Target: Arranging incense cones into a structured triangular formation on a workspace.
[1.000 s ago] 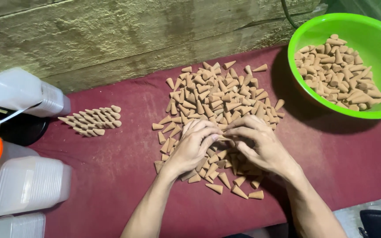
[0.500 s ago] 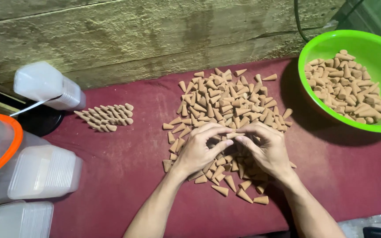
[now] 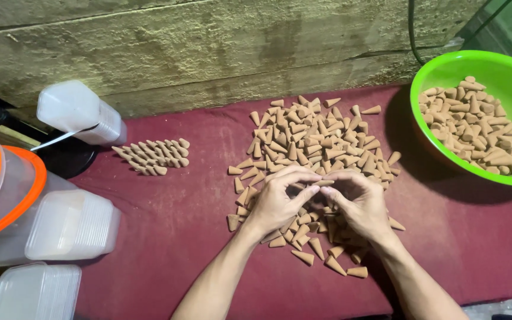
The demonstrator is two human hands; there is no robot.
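Observation:
A loose pile of small tan cones point(image 3: 309, 142) lies spread on a dark red cloth point(image 3: 167, 219). My left hand point(image 3: 277, 198) and my right hand point(image 3: 360, 204) rest together over the near part of the pile, fingertips meeting and pinching several cones between them. More cones lie scattered under and in front of both hands. To the left, a small neat row of cones point(image 3: 152, 156) lies side by side on the cloth.
A bright green bowl point(image 3: 445, 77) holding more cones stands at the right. At the left are stacked clear plastic lids point(image 3: 69, 225), a container with an orange rim point(image 3: 4, 195) and a white plastic bottle point(image 3: 78, 112). A rough wall runs behind.
My hands stay over the pile with the fingertips drawn closer together on cones. The view has shifted, so the bowl and pile sit further right.

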